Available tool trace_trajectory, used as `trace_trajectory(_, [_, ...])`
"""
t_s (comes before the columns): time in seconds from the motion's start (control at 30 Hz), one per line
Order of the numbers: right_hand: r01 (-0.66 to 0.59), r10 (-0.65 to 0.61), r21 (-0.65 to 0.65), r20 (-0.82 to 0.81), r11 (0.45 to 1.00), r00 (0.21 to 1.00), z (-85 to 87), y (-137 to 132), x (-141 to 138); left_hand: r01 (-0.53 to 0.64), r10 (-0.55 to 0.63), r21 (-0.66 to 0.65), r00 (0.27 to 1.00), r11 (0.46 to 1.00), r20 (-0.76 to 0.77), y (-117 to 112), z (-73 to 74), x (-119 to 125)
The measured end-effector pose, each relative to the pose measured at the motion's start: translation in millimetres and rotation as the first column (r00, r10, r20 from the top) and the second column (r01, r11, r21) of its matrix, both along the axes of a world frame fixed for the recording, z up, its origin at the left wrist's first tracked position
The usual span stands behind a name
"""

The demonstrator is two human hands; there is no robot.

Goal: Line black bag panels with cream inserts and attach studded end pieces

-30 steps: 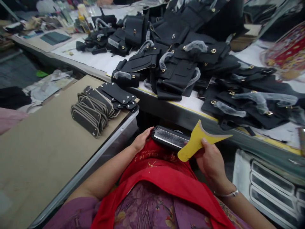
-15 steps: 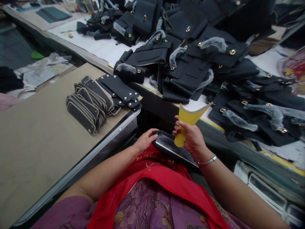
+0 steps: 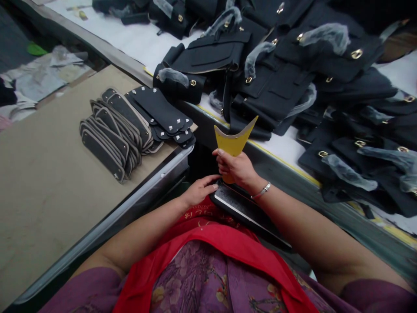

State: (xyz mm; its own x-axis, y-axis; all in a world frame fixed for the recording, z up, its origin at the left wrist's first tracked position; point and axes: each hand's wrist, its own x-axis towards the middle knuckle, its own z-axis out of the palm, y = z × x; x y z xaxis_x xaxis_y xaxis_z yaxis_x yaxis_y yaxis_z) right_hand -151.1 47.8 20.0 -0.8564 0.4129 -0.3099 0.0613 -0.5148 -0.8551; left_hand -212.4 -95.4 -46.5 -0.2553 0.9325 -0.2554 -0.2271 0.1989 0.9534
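Observation:
My right hand [image 3: 236, 167] is closed around the narrow end of a flat yellow scraper-like piece [image 3: 233, 141], whose wide, concave edge points up. Just left of it, my left hand [image 3: 202, 190] holds the far left corner of a black, shallow tray-like piece [image 3: 241, 204] at my lap, the thumb on its near edge. That piece has a dark speckled surface and a white strip along one side; my right forearm covers part of it. The yellow piece's lower end is right above this corner; whether they touch I cannot tell.
To the left, a brown board [image 3: 42, 195] carries stacked dark panels with grey edges [image 3: 109, 134] and black panels with white tabs [image 3: 163, 111]. Beyond a yellow-edged table [image 3: 286, 156] side lie many black bags [image 3: 270, 87] with plastic-wrapped handles. A metal rail [image 3: 130, 206] edges the board.
My right hand has moved left with the yellow piece, closer to my left hand. The left hand keeps its place at the black piece's corner. The view has shifted slightly.

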Motion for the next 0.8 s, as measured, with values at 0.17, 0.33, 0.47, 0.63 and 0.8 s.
trace_trajectory(0.17, [-0.076,0.074,0.072,0.042,0.994,0.996,-4.3,0,-6,-0.027,0.028,-0.021,0.998,0.999,0.054,2,0.4,0])
trace_trajectory(0.33, [-0.214,0.204,0.045,0.165,0.976,0.965,-6.3,-1,-11,-0.012,0.015,-0.022,0.986,1.000,0.168,0,1.3,3])
trace_trajectory(0.47, [-0.250,0.219,0.153,0.196,0.956,0.956,-11.7,-6,-11,0.004,0.003,-0.029,0.971,1.000,0.241,-7,-1.4,7])
trace_trajectory(0.63, [-0.199,0.119,0.494,0.188,0.846,0.975,-16.9,-15,-6,-0.070,0.059,0.004,0.874,0.998,0.483,-6,-0.4,-7])
trace_trajectory(0.8, [-0.155,0.098,0.689,0.121,0.707,0.988,-16.6,-13,-6,-0.295,0.181,0.119,0.809,0.948,0.560,36,29.9,-45])
